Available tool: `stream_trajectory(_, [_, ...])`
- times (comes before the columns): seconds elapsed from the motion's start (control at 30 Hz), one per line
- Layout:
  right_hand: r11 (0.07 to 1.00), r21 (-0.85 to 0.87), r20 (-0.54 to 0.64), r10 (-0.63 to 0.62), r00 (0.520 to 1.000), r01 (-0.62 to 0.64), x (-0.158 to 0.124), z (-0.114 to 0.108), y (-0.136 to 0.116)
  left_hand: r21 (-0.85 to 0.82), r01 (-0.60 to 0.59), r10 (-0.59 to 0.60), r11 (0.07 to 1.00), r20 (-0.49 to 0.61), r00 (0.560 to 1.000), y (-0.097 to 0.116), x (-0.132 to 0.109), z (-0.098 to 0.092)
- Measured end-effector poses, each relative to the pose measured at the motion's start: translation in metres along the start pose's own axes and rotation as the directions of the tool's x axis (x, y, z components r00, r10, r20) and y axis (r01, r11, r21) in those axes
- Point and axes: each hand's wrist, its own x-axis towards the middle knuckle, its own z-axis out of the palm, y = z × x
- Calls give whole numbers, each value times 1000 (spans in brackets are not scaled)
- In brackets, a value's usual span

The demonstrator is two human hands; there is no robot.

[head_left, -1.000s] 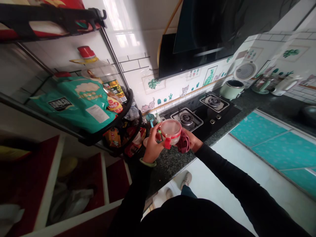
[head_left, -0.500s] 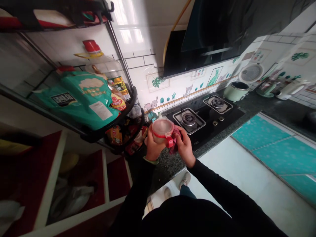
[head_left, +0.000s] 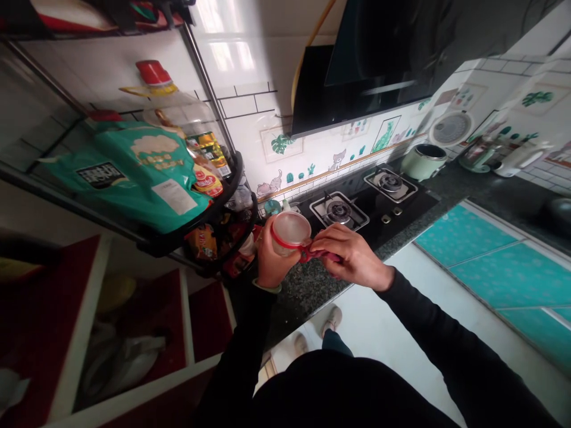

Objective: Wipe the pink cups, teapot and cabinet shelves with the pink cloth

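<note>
Red rings the top of a translucent container (head_left: 291,229), which is held up over the dark speckled counter (head_left: 307,291), between the corner rack (head_left: 235,172) and the gas hob (head_left: 372,223). The left hand (head_left: 270,261) curls around the container's side, its fingers wrapped and mostly hidden behind it. At the red handle (head_left: 305,254), on the side facing the other hand, the right hand (head_left: 354,258) pinches a dark pink cloth (head_left: 331,256) between bent fingers and thumb; whether the fingertips themselves touch the handle, I cannot tell. On the rack lie a teal bag (head_left: 151,178) and, behind it, a clear bottle with a red cap (head_left: 154,72). Past the hob's far burner stands a pale green pot (head_left: 423,163), its round lid (head_left: 451,128) raised.
</note>
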Motion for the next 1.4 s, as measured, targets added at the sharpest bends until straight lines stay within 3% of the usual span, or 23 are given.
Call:
stream_trajectory(0.2, [999, 45, -15, 22, 1000, -21, -2, -5, 2, -17, 6, -6, 1000, 11, 1000, 6, 0, 0])
stream_trajectory(0.43, [988, 50, -44, 151, 988, -149, -5, 10, 4, 49, -60, 58, 997, 32, 998, 12, 1, -2])
stream_trajectory(0.53, [953, 136, -138, 288, 948, -270, -7, 18, 4, 64, -77, 77, 995, 2, 997, 13, -1, -2])
stream_trajectory(0.63, [913, 189, -144, 389, 910, -360, -6, 18, 4, 52, -97, 97, 994, 9, 995, 12, -1, -2])
stream_trajectory(0.87, [958, 46, -64, 287, 956, -284, -3, 10, 17, 1, -42, 42, 999, 7, 999, 12, -1, -4])
stream_trajectory(0.97, [947, -20, -118, 315, 942, -320, -6, 7, 24, -67, -3, 2, 998, -16, 1000, 15, -2, -5])
stream_trajectory(1.07, [934, 109, -159, 355, 921, -341, -7, 2, 17, -64, -6, 4, 998, -30, 1000, 16, -3, -5])
stream_trajectory(1.17, [941, 191, -120, 305, 945, -279, -3, 1, 1, -45, -14, 13, 999, -38, 999, 13, -2, -4])
stream_trajectory(1.27, [965, 108, -121, 250, 960, -238, 0, 8, -6, -7, -66, 66, 998, -34, 997, 9, -2, -3])
stream_trajectory(1.4, [961, -24, -159, 270, 950, -277, -3, 17, 8, 9, -78, 78, 997, -43, 996, 6, -5, -2])
